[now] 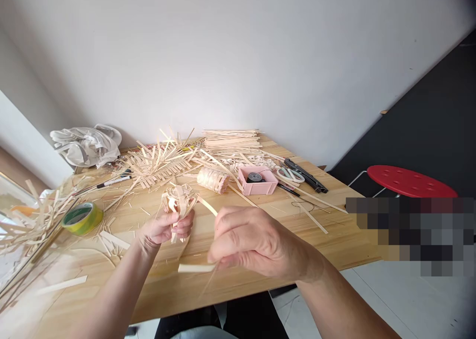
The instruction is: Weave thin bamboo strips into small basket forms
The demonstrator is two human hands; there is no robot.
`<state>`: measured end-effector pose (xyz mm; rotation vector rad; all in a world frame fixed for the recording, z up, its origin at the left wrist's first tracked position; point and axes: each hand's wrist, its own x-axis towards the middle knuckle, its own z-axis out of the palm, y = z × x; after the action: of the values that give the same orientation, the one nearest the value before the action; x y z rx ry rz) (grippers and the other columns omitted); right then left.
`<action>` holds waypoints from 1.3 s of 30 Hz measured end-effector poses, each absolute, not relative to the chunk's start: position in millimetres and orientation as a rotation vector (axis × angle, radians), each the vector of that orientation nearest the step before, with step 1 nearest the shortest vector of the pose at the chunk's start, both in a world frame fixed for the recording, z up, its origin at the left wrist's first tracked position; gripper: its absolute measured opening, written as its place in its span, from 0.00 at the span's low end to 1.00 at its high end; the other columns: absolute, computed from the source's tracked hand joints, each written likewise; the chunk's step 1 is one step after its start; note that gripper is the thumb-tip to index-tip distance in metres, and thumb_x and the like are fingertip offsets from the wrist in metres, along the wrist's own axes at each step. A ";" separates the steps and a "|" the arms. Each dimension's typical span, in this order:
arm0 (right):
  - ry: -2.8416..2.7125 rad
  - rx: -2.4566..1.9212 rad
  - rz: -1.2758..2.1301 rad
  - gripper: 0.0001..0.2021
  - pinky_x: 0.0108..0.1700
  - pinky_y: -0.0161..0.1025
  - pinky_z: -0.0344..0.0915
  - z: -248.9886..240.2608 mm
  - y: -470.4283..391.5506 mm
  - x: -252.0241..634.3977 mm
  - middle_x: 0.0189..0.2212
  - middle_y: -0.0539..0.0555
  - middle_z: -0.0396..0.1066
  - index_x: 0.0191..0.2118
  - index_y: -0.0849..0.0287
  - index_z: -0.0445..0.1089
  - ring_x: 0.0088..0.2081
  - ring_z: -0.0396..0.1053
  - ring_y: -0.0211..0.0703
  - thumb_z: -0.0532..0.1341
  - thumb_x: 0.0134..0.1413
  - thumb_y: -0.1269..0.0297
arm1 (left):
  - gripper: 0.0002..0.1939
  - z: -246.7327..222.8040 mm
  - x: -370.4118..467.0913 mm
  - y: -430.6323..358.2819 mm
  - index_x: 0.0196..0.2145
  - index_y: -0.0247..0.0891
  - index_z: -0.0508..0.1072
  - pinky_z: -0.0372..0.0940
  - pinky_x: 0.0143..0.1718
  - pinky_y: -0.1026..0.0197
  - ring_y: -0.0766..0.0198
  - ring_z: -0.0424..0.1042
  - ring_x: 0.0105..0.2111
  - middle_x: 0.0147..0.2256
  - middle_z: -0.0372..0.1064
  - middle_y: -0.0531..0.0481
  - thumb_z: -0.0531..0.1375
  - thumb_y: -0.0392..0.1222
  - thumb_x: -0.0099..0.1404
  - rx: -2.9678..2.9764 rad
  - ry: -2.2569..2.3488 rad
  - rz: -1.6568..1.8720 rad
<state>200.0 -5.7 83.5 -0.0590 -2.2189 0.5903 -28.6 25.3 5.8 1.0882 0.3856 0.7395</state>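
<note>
So the way I see it, the weak spot is the pale strip (195, 268) in the right hand (256, 239): pull too hard or bend it too sharply and it could split, since it looks thin and pretty stiff. A hard tug could also skew the open loops on the small woven piece (181, 195) — they look loose, and only the left hand (167, 227) is steadying them. Squeezing too tight down there might crush the thing too. As for where it sits, the woven piece is up off the table (290, 212), left of the pink plastic box (260, 187) and a bit nearer the wearer; its looped head pokes out above the left hand, and the bunched tails run down between the fingers and out below. That left grip is closed, thumb and fingers wrapped around the lower part. The right hand is nearer the wearer than the box, closed in a pinch, with the strip's flat end sticking out leftward. A strip also spans from the woven piece to the right knuckles — can't tell if it's the same one, the fingers hide it. Woven cylinder (211, 180) lies just left of the box, scissors (291, 175) just right.
</note>
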 end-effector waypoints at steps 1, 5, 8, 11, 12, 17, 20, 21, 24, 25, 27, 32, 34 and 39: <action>-2.217 -0.095 0.591 0.08 0.34 0.31 0.65 81.0 -6.7 200.3 0.23 0.50 0.69 0.33 0.60 0.71 0.28 0.65 0.33 0.55 0.58 0.69 | 0.16 6.4 -27.9 25.4 0.27 0.37 0.64 0.48 0.18 0.69 0.76 0.45 0.16 0.18 0.48 0.59 0.63 0.51 0.52 1.083 0.400 0.745; -2.166 -0.293 0.486 0.07 0.29 0.27 0.65 71.9 -14.8 197.2 0.24 0.50 0.69 0.35 0.61 0.72 0.26 0.66 0.31 0.57 0.55 0.73 | 0.15 6.3 -25.8 27.4 0.32 0.38 0.66 0.48 0.17 0.70 0.76 0.43 0.16 0.18 0.49 0.59 0.63 0.50 0.51 1.069 0.415 0.786; -2.093 -0.412 0.363 0.09 0.29 0.28 0.65 67.6 -21.0 192.9 0.25 0.49 0.69 0.37 0.58 0.73 0.26 0.66 0.31 0.56 0.56 0.74 | 0.15 1.2 -26.5 30.2 0.32 0.39 0.66 0.49 0.17 0.70 0.77 0.42 0.15 0.19 0.49 0.59 0.63 0.49 0.52 1.071 0.418 0.825; -1.938 -0.383 0.399 0.11 0.31 0.30 0.67 69.0 -18.6 193.8 0.28 0.50 0.72 0.39 0.57 0.72 0.29 0.68 0.32 0.55 0.56 0.75 | 0.14 -4.9 -28.6 32.7 0.32 0.39 0.66 0.50 0.18 0.70 0.76 0.44 0.16 0.18 0.48 0.59 0.62 0.50 0.53 1.073 0.414 0.775; -1.871 -0.355 0.443 0.10 0.31 0.30 0.67 71.1 -15.3 195.8 0.29 0.50 0.72 0.39 0.56 0.72 0.29 0.69 0.33 0.56 0.55 0.75 | 0.14 -6.1 -28.9 33.2 0.32 0.38 0.67 0.50 0.18 0.70 0.76 0.44 0.16 0.18 0.48 0.59 0.62 0.50 0.53 1.081 0.405 0.745; -1.682 -0.393 0.658 0.04 0.30 0.35 0.68 85.7 6.7 210.0 0.24 0.48 0.71 0.32 0.55 0.73 0.27 0.69 0.36 0.60 0.53 0.66 | 0.14 -5.0 -25.7 33.5 0.34 0.38 0.67 0.48 0.18 0.71 0.77 0.43 0.16 0.20 0.49 0.59 0.62 0.49 0.54 1.098 0.361 0.700; -1.716 -0.396 0.676 0.06 0.30 0.36 0.68 88.5 11.3 213.2 0.23 0.48 0.70 0.30 0.54 0.72 0.27 0.68 0.36 0.60 0.53 0.61 | 0.14 -4.5 -23.8 34.4 0.36 0.39 0.66 0.48 0.19 0.71 0.77 0.42 0.16 0.20 0.50 0.59 0.62 0.48 0.55 1.081 0.352 0.713; -1.734 -0.379 0.649 0.06 0.30 0.36 0.68 87.8 10.9 213.2 0.23 0.48 0.70 0.30 0.54 0.72 0.27 0.68 0.36 0.60 0.53 0.61 | 0.13 -4.8 -23.9 34.9 0.34 0.39 0.66 0.48 0.19 0.71 0.77 0.42 0.16 0.20 0.50 0.59 0.62 0.48 0.55 1.083 0.350 0.712; -1.819 -0.308 0.587 0.05 0.30 0.35 0.67 83.3 5.8 212.2 0.24 0.48 0.70 0.32 0.54 0.72 0.27 0.67 0.35 0.59 0.55 0.64 | 0.14 -5.2 -25.4 35.7 0.28 0.36 0.66 0.49 0.19 0.70 0.77 0.43 0.16 0.20 0.49 0.58 0.61 0.49 0.55 1.103 0.363 0.707; -1.868 -0.286 0.591 0.05 0.30 0.34 0.66 81.7 3.5 211.7 0.25 0.49 0.70 0.33 0.55 0.72 0.27 0.66 0.34 0.58 0.55 0.65 | 0.14 -4.8 -26.1 35.6 0.27 0.36 0.65 0.49 0.19 0.70 0.77 0.44 0.16 0.19 0.48 0.58 0.61 0.50 0.54 1.110 0.378 0.710; -1.977 -0.263 0.602 0.05 0.29 0.31 0.65 78.8 -1.4 210.2 0.26 0.50 0.69 0.33 0.58 0.72 0.27 0.66 0.33 0.58 0.55 0.68 | 0.15 -3.3 -26.9 34.7 0.28 0.36 0.65 0.49 0.18 0.70 0.76 0.44 0.16 0.19 0.48 0.59 0.62 0.50 0.54 1.105 0.416 0.736; -2.198 -0.343 0.328 0.10 0.28 0.29 0.62 72.2 -14.2 199.4 0.23 0.50 0.67 0.31 0.60 0.72 0.25 0.63 0.32 0.54 0.58 0.72 | 0.14 -1.3 -28.1 33.2 0.28 0.36 0.65 0.48 0.17 0.70 0.77 0.43 0.16 0.19 0.48 0.59 0.63 0.48 0.52 1.081 0.465 0.795; -2.235 -0.461 0.171 0.13 0.27 0.30 0.60 67.1 -19.2 192.3 0.23 0.50 0.67 0.36 0.60 0.73 0.25 0.63 0.33 0.51 0.59 0.73 | 0.14 -2.6 -29.1 33.9 0.29 0.36 0.66 0.48 0.17 0.70 0.76 0.44 0.16 0.19 0.49 0.58 0.63 0.48 0.52 1.107 0.447 0.797; -2.181 -0.827 0.050 0.16 0.28 0.33 0.60 48.0 -24.3 177.8 0.24 0.52 0.69 0.43 0.59 0.71 0.27 0.66 0.38 0.49 0.56 0.78 | 0.14 -5.9 -31.0 36.6 0.26 0.35 0.64 0.50 0.19 0.70 0.76 0.45 0.17 0.19 0.48 0.58 0.62 0.48 0.54 1.081 0.453 0.770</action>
<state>177.8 -24.3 48.0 -0.8274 -2.1809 0.0501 -31.0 36.6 -5.9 1.0807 0.4526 0.7697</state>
